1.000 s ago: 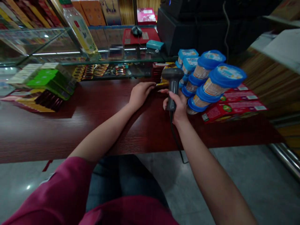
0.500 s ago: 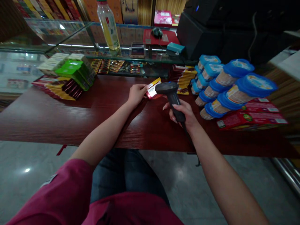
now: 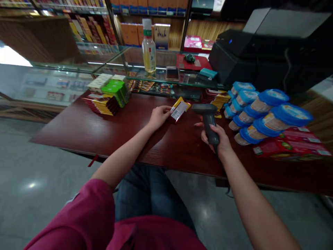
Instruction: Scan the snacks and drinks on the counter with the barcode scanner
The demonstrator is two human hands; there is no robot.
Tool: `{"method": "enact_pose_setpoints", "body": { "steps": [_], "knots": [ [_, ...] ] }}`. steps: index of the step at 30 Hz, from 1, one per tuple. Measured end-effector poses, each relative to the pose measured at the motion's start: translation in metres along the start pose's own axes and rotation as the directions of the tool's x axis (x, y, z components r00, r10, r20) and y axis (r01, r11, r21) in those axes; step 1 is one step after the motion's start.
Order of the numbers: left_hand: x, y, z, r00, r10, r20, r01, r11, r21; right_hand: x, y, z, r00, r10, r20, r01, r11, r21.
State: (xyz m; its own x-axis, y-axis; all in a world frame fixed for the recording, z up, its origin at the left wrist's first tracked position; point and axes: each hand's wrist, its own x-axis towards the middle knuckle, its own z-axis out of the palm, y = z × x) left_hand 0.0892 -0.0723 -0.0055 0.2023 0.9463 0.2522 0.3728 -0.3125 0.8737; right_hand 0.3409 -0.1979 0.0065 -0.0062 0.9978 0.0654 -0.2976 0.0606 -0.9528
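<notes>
My left hand (image 3: 159, 117) is closed on the near left edge of a small yellow and dark red packet (image 3: 179, 110), whose pale side with a printed label faces up. The packet is held low over the brown counter (image 3: 135, 139). In my right hand (image 3: 220, 139) is a black barcode scanner (image 3: 210, 121), gripped by its handle with the head pointing left toward the packet. A gap separates the scanner head from the packet. Just behind the scanner lies a stack of similar yellow and dark red packets (image 3: 218, 99).
Blue-lidded tubs (image 3: 275, 116) stand stacked at the right, beside red boxes (image 3: 291, 144). At the left are green boxes (image 3: 114, 88) and another pile of packets (image 3: 101, 104). A bottle (image 3: 149, 52) and a mouse (image 3: 189, 58) are on the glass case (image 3: 117, 66) behind.
The camera view has tilted up and turned left. The scanner head, which overlapped the packet's right edge before, now sits apart from it. Both hands keep their holds.
</notes>
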Motion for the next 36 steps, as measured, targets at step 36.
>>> {"method": "enact_pose_setpoints", "body": {
  "steps": [36],
  "knots": [
    [-0.081, -0.047, -0.239, 0.86, 0.391, -0.328, -0.022, 0.671, 0.742, 0.045, 0.047, 0.126, 0.987, -0.142, -0.082, 0.143, 0.989, 0.018]
  ]
}}
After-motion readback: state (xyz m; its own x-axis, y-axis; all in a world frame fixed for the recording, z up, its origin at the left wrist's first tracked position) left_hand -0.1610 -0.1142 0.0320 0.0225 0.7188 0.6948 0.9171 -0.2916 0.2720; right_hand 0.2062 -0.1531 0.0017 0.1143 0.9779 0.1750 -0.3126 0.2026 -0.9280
